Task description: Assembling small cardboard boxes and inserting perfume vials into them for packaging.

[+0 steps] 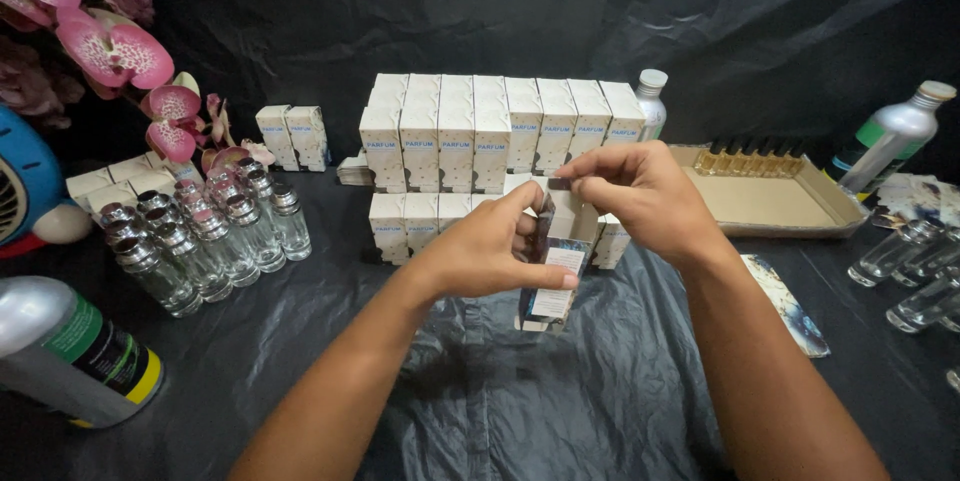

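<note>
A black plastic sheet point(520, 411) covers the whole work surface, with dark cloth point(500, 1) hanging behind. At the back stands a stack of white cartons point(470, 136) in 2 tiers, the largest cluster on the sheet. To its right lies a shallow cardboard tray point(770, 203) with small amber bottles along its far wall. A silver canister with a green and black label point(70, 351) lies at the near left, and a slimmer silver bottle point(895, 136) leans at the far right. A group of clear glass bottles with silver caps point(200, 236) stands left of centre, below pink artificial orchids point(110, 46).

Just in front of the stack, the left hand point(490, 251) wraps its fingers closed around a small dark carton point(553, 276), held upright above the sheet. The right hand point(640, 191) pinches the carton's top flap, fingertips together on it.
</note>
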